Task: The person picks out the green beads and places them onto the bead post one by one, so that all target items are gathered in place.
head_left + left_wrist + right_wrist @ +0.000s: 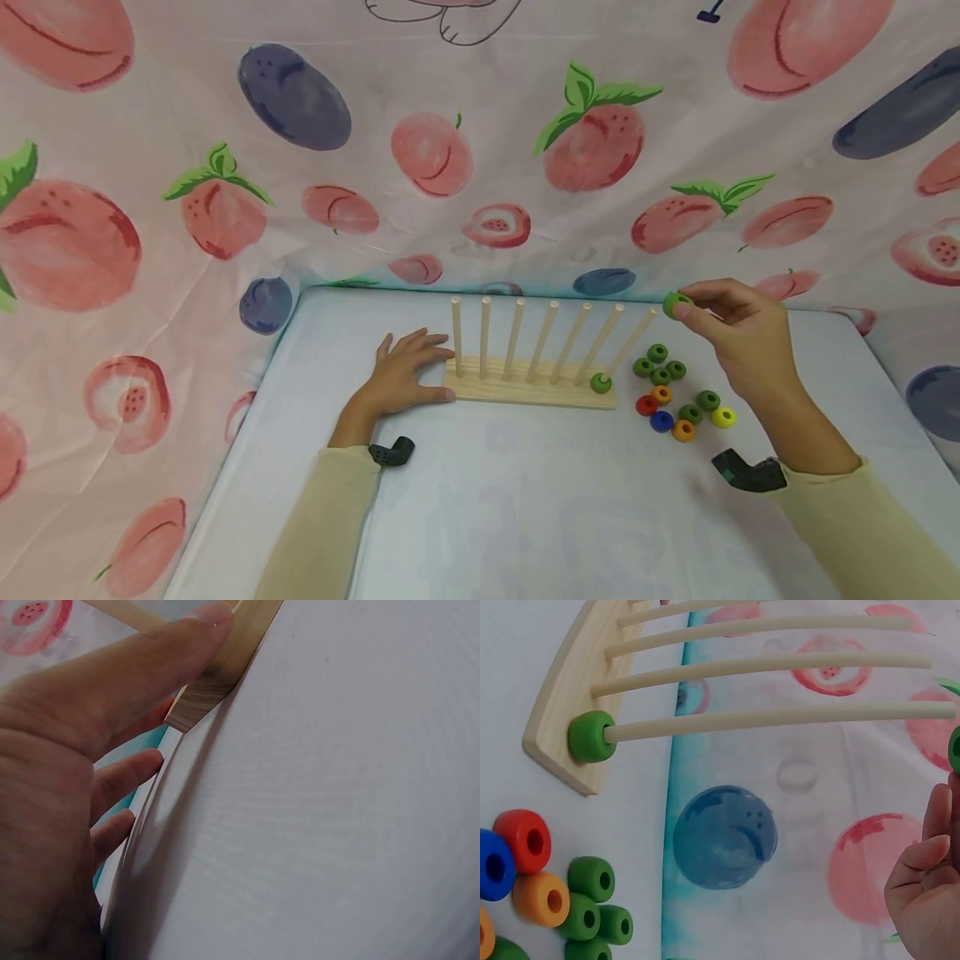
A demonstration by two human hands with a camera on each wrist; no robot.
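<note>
A wooden peg stand (pixel 528 389) with several upright dowels sits on the table. One green bead (pixel 601 383) is on its rightmost dowel, down at the base. My left hand (pixel 405 373) grips the stand's left end, thumb along the front edge and index finger behind; the left wrist view shows the thumb (pixel 202 622) against the wood. Between thumb and fingers, my right hand (pixel 742 333) pinches another green bead (pixel 672 303), just right of the top of the rightmost dowel (pixel 780 720). In the right wrist view that held bead is mostly cut off by the frame edge.
Right of the stand lie loose beads: several green ones (pixel 661 377), a red one (pixel 647 406), a blue one (pixel 662 421), a yellow one (pixel 723 417) and two orange ones (pixel 683 431). A fruit-print cloth (pixel 495 150) hangs behind the white table (pixel 525 500).
</note>
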